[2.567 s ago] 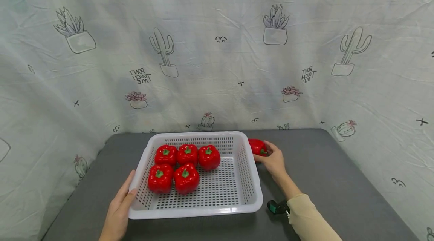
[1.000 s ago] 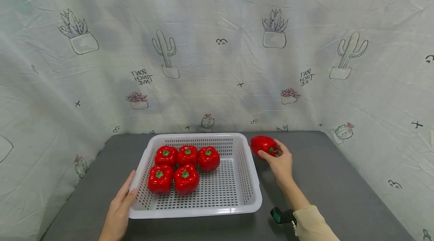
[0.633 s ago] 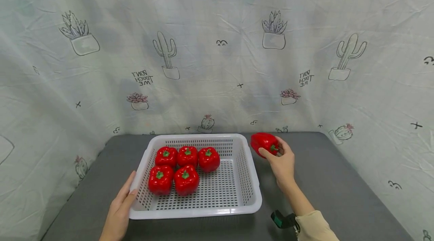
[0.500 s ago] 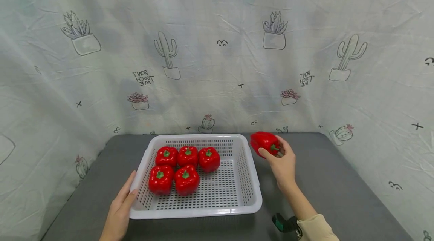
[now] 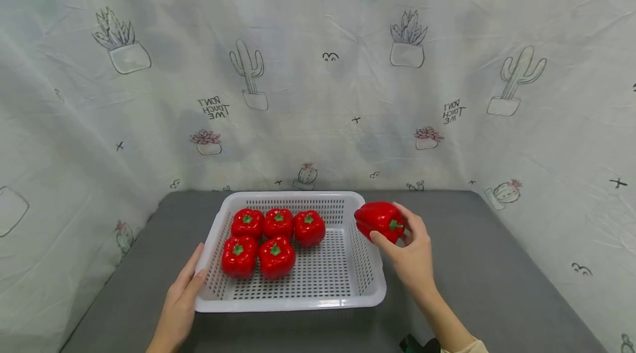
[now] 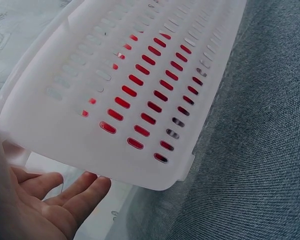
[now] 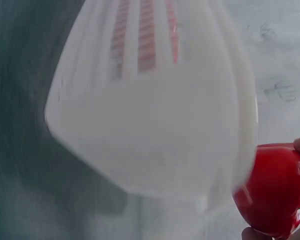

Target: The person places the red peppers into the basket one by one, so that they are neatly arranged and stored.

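Observation:
In the head view a white slotted basket [image 5: 338,302] stands on the grey table. Several red bell peppers [image 5: 276,258] sit upright in its left and middle part, green stems up. My right hand [image 5: 411,251] grips another bell pepper [image 5: 379,219] near its stem end, thumb on the near side. That pepper lies sideways at the basket's right rim, and in the right wrist view the held pepper [image 7: 275,192] appears beside the rim. My left hand [image 5: 180,295] holds the basket's left rim; its loosely bent fingers [image 6: 85,197] meet the short end wall.
Inside the basket, the slotted floor [image 5: 328,270] shows on the right side. Grey table surface [image 5: 477,264] extends to the right. A printed curtain [image 5: 348,77] hangs behind and at both sides. A dark device [image 5: 419,344] is strapped at my right wrist.
My right hand has lifted the bell pepper from beside the basket, and over the last half second has carried it left to the right rim. The left hand keeps its place.

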Demonstrator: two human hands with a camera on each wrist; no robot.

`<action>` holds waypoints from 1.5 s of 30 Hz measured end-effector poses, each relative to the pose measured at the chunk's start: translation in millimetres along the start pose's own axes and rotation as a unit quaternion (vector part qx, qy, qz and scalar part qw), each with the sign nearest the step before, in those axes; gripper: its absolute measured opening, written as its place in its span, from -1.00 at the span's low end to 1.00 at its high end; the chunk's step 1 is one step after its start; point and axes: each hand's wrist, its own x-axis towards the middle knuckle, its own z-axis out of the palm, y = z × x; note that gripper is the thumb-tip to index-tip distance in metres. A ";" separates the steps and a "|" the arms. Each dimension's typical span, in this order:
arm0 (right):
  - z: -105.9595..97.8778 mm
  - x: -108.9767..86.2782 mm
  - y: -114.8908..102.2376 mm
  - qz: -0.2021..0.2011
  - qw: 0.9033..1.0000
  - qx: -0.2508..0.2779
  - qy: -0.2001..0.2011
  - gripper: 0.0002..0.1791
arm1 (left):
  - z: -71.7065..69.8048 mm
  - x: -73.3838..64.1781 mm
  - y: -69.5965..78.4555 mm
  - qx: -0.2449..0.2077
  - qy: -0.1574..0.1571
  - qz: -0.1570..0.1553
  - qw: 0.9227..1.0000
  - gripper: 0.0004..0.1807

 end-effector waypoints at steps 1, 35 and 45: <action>2.8 -2.9 -1.8 -0.004 1.000 0.005 -0.007 -0.20 | 0.4 0.9 0.3 -0.001 0.001 -0.002 1.000 -0.48; 73.1 -14.8 -14.0 0.022 0.982 -0.050 -0.183 -0.30 | -1.9 -0.5 0.4 0.006 0.006 -0.002 1.000 -0.47; 81.2 -9.5 -7.6 0.022 0.976 -0.076 -0.201 -0.29 | -1.0 0.3 -1.9 0.013 0.004 -0.003 1.000 -0.48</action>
